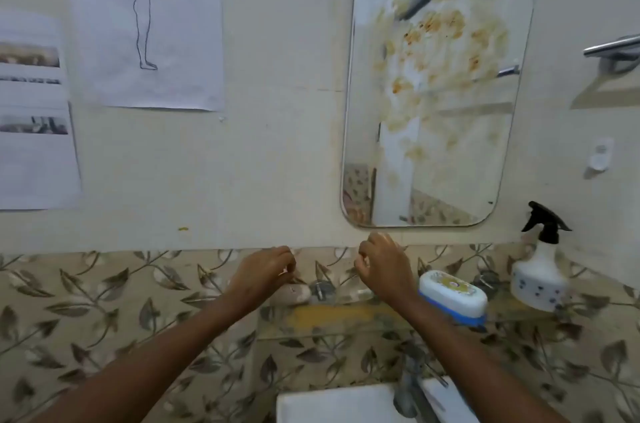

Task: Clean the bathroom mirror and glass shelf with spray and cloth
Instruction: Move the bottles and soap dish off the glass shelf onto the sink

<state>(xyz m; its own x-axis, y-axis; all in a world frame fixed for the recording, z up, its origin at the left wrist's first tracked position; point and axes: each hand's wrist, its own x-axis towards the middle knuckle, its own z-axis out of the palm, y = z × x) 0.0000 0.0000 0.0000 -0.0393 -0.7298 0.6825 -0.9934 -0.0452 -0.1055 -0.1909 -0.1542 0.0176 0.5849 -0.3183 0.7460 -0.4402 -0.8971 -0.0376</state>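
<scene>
The wall mirror hangs upright, smeared with yellow-brown stains over its upper and middle part. Below it runs a glass shelf with a yellow smear on it. A white spray bottle with a black trigger head stands at the shelf's right end. My left hand and my right hand are raised side by side just above the shelf, below the mirror, both with fingers curled into loose fists and nothing visible in them. No cloth is in view.
A white and blue soap box lies on the shelf right of my right hand. A tap and white basin sit below. Paper sheets hang on the left wall; a chrome towel rail juts out at right.
</scene>
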